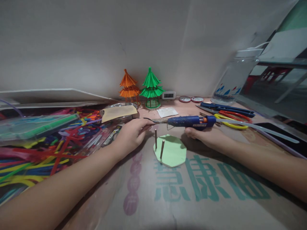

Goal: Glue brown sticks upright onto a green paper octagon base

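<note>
Fingers of the left hand (131, 132), seen in the head view, are pinched together around a thin dark stick (155, 121) that points towards 3 o'clock; its far end is at the nozzle of a blue glue gun (182, 121), though whether they touch I cannot tell. The right hand (202, 134) is closed around the gun's grip, and a long translucent glue stick (268, 129) runs out of its back end.

Just below the gun, near the middle of the picture, a pale green board (174, 153) lies flat on the table (148, 210). It is many-sided, with straight edges and a smooth, plain face. Two slim brown posts stand on it: one (155, 139) between its 9 and 10 o'clock, upright; the other (162, 149) at its 8 o'clock, leaning slightly rightwards.

From the board, a green pagoda (150, 91) and an orange pagoda (129, 88) stand towards 11 o'clock, yellow-handled scissors (233, 125) lie at 2, and colourful strips (48, 159) are heaped at 9.
</note>
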A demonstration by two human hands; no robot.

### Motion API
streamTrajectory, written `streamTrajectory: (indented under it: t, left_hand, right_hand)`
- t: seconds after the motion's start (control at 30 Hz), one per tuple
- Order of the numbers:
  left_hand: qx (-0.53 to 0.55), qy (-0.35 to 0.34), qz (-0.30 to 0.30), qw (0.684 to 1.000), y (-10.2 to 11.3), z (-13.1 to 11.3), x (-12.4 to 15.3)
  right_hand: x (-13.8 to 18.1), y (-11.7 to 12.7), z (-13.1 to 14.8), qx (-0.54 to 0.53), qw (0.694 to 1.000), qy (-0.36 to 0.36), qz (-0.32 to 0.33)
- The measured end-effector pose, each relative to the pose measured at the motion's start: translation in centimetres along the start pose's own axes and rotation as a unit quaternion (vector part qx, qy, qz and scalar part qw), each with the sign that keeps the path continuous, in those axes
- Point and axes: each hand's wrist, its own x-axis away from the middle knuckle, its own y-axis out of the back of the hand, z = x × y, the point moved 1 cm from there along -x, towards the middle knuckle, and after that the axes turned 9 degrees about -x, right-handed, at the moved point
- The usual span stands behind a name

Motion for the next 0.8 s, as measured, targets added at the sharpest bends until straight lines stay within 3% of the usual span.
streamTrajectory:
  t: [0.13, 0.27, 0.6, 0.8]
  left_hand:
    - [-0.005, -0.011, -0.006, 1.000, -0.04, 0.03, 0.04]
    - [-0.006, -0.015, -0.008, 1.000, -0.09, 0.04, 0.01]
    - [-0.007, -0.015, -0.008, 1.000, -0.17, 0.22, 0.04]
    - [-0.006, -0.016, -0.010, 1.000, -0.14, 0.16, 0.01]
  right_hand:
    - [0.10, -0.02, 0.08, 0.009, 0.999, 0.044, -0.022]
    - [0.28, 0.00, 0.30, 0.039, 0.998, 0.034, -0.047]
    - [0.09, -0.01, 0.03, 0.042, 0.993, 0.102, -0.051]
    - [-0.07, 0.00, -0.32, 0.039, 0.993, 0.103, -0.046]
